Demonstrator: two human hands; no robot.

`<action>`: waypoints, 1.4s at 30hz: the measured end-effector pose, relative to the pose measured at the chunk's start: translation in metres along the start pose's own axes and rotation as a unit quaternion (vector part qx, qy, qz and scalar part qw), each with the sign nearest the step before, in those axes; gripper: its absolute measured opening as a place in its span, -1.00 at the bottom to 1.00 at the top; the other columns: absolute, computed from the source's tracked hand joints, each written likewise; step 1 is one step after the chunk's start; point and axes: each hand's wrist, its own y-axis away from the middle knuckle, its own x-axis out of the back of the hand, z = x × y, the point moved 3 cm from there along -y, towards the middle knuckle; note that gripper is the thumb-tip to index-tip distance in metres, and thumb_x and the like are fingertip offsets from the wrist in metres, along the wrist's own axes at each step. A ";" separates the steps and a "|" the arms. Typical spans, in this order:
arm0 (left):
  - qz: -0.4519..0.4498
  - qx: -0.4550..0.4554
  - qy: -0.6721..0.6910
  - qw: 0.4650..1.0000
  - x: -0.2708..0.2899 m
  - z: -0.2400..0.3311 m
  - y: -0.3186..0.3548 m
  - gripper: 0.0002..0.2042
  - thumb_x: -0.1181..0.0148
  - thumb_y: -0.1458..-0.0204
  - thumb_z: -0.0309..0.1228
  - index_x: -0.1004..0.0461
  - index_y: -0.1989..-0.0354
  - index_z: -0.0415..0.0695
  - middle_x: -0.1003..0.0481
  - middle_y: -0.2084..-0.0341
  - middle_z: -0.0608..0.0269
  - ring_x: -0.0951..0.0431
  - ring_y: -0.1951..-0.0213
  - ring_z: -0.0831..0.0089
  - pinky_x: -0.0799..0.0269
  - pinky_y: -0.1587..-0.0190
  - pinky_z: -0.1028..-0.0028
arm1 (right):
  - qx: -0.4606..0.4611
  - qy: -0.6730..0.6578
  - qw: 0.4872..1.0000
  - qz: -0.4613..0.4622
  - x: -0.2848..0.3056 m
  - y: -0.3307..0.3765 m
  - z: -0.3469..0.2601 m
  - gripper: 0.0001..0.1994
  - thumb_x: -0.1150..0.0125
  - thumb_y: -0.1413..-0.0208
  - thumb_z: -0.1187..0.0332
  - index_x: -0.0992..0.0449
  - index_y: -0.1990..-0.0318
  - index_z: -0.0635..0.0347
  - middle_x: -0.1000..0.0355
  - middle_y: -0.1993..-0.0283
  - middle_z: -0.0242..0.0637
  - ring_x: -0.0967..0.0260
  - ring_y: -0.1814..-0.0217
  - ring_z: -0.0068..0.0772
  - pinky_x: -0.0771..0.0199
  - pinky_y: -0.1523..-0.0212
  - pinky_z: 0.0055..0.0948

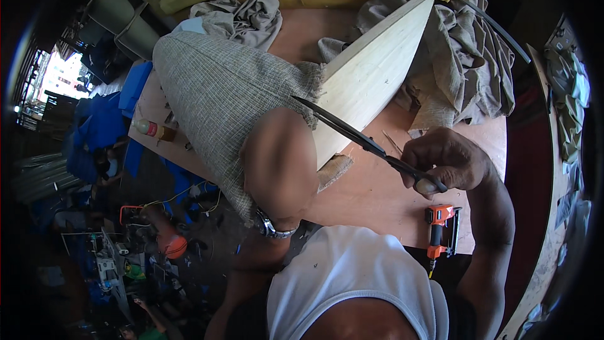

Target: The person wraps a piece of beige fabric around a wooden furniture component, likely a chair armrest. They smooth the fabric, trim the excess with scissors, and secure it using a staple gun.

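- Workbench, reddish-brown top, bearing everything below.
- Pale wooden board, lying across bench, pointed end toward top right, draped fabric beside it.
- Grey woven cloth, pulled over board's near end, frayed edge against the wood.
- Left hand, blurred, pressed on cloth at board's end; how far fingers close cannot be told.
- Right hand, fingers closed around scissors' handles.
- Scissors, long dark blades nearly closed, tips at cloth's frayed edge.
- Orange nail gun, on bench below right hand, untouched.
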 end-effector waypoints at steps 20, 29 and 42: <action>-0.049 -0.037 0.005 0.998 0.001 -0.001 -0.002 -0.83 -0.19 -0.18 -0.51 -0.64 0.14 -0.30 -0.63 0.13 0.05 -0.66 0.06 0.08 -0.52 -0.06 0.14 | -0.163 0.161 0.969 0.094 -0.013 -0.018 -0.026 -0.81 -0.26 -0.27 0.34 -0.58 0.25 0.32 -0.54 0.48 -0.34 -0.53 0.44 -0.61 -0.52 0.39 -0.50; -0.098 -0.047 -0.033 0.994 0.002 0.001 -0.003 -0.84 -0.17 -0.20 -0.51 -0.63 0.14 -0.28 -0.63 0.10 0.08 -0.64 0.00 0.09 -0.48 -0.10 0.14 | -0.182 0.279 0.939 0.090 -0.016 -0.025 -0.060 -0.68 -0.23 -0.28 0.13 -0.64 0.32 0.23 -0.54 0.55 -0.38 -0.53 0.50 -0.55 -0.50 0.40 -0.40; -0.084 -0.060 -0.077 0.992 -0.001 0.002 0.000 -0.86 -0.22 -0.17 -0.50 -0.68 0.18 -0.15 -0.62 0.04 0.27 -0.61 -0.07 0.22 -0.44 -0.17 0.19 | -0.177 0.261 0.945 0.091 -0.010 -0.024 -0.064 -0.54 -0.24 -0.23 -0.06 -0.66 0.36 0.22 -0.51 0.56 -0.37 -0.42 0.46 -0.52 -0.43 0.33 -0.35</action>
